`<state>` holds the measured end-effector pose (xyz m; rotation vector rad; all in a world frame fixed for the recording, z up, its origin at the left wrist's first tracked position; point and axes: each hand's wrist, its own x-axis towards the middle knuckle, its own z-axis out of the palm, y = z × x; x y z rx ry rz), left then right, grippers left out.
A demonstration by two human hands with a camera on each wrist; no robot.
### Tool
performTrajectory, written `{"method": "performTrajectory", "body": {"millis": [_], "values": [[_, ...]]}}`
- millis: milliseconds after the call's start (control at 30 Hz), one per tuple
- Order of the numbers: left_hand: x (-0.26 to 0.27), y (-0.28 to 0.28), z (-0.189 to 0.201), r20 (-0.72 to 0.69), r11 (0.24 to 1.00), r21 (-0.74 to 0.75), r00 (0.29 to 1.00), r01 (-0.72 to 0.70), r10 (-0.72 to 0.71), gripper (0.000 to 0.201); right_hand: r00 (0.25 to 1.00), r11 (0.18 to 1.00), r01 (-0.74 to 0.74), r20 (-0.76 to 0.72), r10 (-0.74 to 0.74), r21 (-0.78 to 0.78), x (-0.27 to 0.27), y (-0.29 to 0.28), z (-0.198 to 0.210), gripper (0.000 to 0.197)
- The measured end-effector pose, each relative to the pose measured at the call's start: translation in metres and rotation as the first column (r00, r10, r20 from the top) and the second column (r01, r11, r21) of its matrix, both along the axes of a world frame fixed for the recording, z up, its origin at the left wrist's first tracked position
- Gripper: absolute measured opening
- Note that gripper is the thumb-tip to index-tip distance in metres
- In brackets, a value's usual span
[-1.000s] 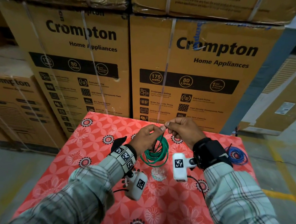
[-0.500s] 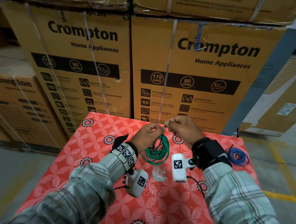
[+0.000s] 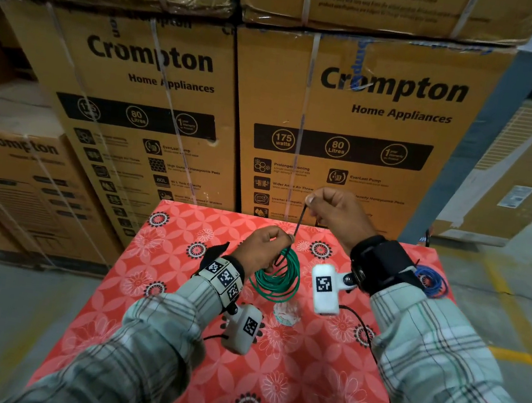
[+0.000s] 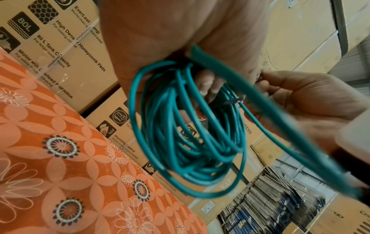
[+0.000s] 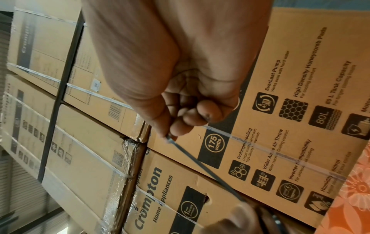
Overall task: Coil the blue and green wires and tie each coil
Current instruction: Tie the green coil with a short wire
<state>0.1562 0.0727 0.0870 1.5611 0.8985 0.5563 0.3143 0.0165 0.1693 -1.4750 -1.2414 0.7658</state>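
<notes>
My left hand grips the top of a green wire coil that hangs above the red floral table; the loops show close up in the left wrist view. A thin black tie runs taut from the coil up to my right hand, which pinches its free end between thumb and fingertips, raised above the left hand. A blue wire coil lies on the table's far right edge, partly hidden by my right wrist.
Stacked Crompton cardboard boxes stand right behind the table. A small clear round object lies on the cloth below the green coil. Grey floor with yellow lines lies to the right.
My right hand has risen up and away from the left hand, drawing the black tie out taut. The left hand still holds the green coil in about the same place.
</notes>
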Motion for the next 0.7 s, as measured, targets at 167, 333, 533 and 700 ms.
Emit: {"method": "performTrajectory", "body": {"millis": [167, 333, 533, 700], "values": [[-0.003, 0.001, -0.007, -0.013, 0.996, -0.006, 0.996, -0.092, 0.092, 0.028, 1.000, 0.997, -0.007, 0.020, 0.005, 0.080, -0.005, -0.001, 0.019, 0.023], [-0.003, -0.002, -0.005, 0.004, 0.994, -0.069, 0.996, -0.083, 0.084, 0.029, 0.999, 0.990, 0.032, 0.000, -0.033, 0.139, -0.008, -0.002, 0.026, 0.018], [0.001, -0.005, 0.002, 0.053, 0.993, -0.086, 0.995, -0.081, 0.085, 0.026, 0.999, 0.999, 0.045, -0.005, -0.045, -0.026, -0.006, -0.001, 0.001, 0.023], [0.004, -0.008, 0.008, 0.050, 0.992, -0.102, 0.995, -0.076, 0.082, 0.025, 1.000, 0.977, -0.013, 0.012, 0.016, -0.215, -0.014, -0.002, -0.036, 0.022]]}}
